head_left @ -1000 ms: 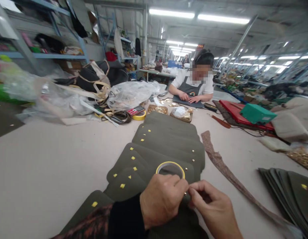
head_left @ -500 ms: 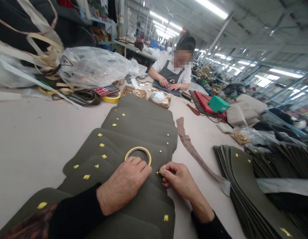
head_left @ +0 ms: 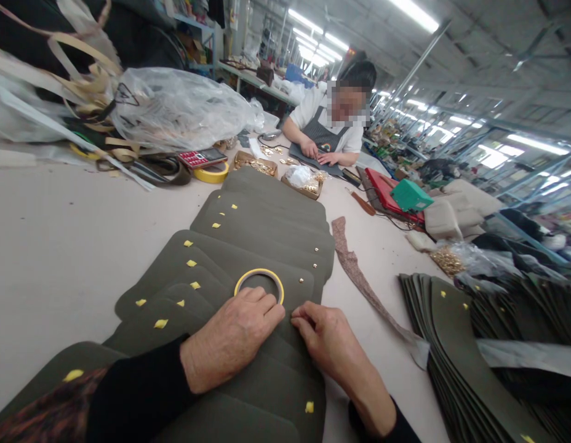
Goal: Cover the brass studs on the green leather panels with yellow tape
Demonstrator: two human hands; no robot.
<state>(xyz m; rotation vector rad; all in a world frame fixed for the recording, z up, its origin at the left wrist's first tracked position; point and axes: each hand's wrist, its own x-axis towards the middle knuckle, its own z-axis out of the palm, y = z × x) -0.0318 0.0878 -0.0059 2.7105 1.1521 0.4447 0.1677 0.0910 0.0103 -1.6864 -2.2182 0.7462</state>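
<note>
Dark olive panels [head_left: 267, 240] lie overlapped in a long row down the table in front of me. My left hand [head_left: 237, 341] rests on them, closed, with its fingers on the near rim of a roll of yellow tape [head_left: 259, 271]. To its right, my right hand [head_left: 334, 341] pinches thumb and forefinger together at the panel surface; whatever is between them is hidden. Small gold studs [head_left: 301, 280] show along the right edge of the panels just beyond it. Bits of yellow tape [head_left: 191, 263] stick to the panels' left side.
A fanned stack of olive panels [head_left: 445, 332] stands at right, past a brown scrap strip [head_left: 354, 271]. Boxes of gold fittings [head_left: 304, 181] sit ahead, near a co-worker [head_left: 329, 129] bent over the table. A clear plastic bag [head_left: 179, 107] lies at far left.
My right hand has shifted slightly left and down onto the stud; the stud and the yellow tape bit at its fingertips are now covered. My left hand stays at the tape roll.
</note>
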